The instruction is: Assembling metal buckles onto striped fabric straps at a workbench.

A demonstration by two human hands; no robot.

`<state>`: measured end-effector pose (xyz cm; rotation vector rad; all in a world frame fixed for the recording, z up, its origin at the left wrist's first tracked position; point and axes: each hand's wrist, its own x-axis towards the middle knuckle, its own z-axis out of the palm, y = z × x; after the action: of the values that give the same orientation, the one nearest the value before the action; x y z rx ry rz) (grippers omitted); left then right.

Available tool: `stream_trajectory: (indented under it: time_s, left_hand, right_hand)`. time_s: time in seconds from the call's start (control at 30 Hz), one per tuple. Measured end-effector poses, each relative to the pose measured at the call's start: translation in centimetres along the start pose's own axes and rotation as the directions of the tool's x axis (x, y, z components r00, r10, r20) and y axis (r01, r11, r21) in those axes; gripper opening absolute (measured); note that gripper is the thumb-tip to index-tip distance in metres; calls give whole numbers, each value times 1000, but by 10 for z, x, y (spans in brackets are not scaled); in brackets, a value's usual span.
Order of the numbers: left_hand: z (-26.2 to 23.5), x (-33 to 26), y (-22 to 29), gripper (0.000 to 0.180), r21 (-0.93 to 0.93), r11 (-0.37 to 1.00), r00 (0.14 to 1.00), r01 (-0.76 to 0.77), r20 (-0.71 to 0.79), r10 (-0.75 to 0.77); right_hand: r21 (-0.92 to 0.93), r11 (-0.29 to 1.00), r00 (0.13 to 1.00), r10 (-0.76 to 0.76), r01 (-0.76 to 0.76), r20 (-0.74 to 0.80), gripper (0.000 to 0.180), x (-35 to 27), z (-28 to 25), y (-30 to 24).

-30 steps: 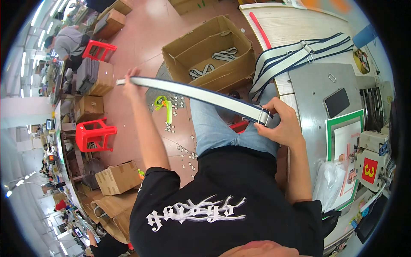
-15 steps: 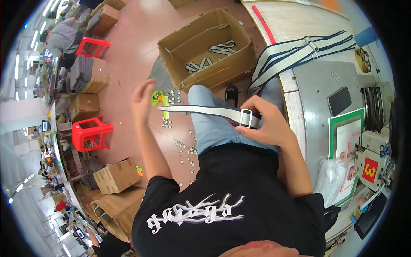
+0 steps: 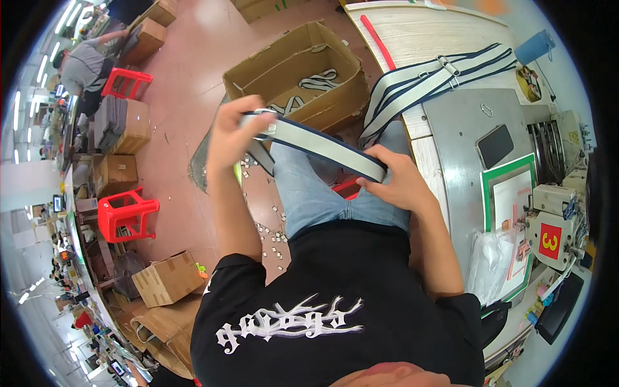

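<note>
A white webbing strap (image 3: 325, 147) with navy edges stretches over my lap between both hands. My left hand (image 3: 233, 132), raised at the near side of the cardboard box, pinches one end, where a pale metal buckle partly shows by the fingers. A short tail of the strap hangs below that hand. My right hand (image 3: 403, 184) grips the strap's other part between thumb and fingers, close to the table edge. More straps of the same kind (image 3: 412, 84), with metal buckles, lie across the table and droop over its edge.
An open cardboard box (image 3: 335, 106) holding a few straps stands beyond my knees. On the right table are a phone (image 3: 495, 147), a metal ring (image 3: 487, 110), a green-edged board (image 3: 485, 193) and a sewing machine (image 3: 548, 222). Red stools (image 3: 129, 215) and a person (image 3: 82, 66) are at left.
My left hand has moved right and up onto the strap and now holds the buckle end. The buckle, earlier at my right hand, is now at my left. The strap is pulled out between them.
</note>
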<state>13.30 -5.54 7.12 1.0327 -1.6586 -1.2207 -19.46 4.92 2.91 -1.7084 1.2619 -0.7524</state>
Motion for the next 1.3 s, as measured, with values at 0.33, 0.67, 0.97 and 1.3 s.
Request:
stream_trajectory:
  time_s: [0.33, 0.67, 0.97, 1.3]
  left_hand:
    - [-100, -58, -51, 21, -74, 993, 931, 97, -346, -116]
    - [-64, -54, -60, 18, -56, 998, 988, 40, -148, -48]
    - [58, -5, -49, 19, 140, 930, 870, 338, 330, -366]
    - [144, 57, -23, 37, -359, 911, 948, 203, 306, -90]
  right_hand:
    - [165, 986, 1000, 22, -23, 7, 41, -29, -52, 12]
    - [533, 846, 969, 121, 12, -215, 37, -28, -122, 29]
    - [468, 865, 460, 347, 178, -817, 45, 50, -289, 104]
    - [214, 976, 94, 210, 33, -973, 51, 127, -495, 185]
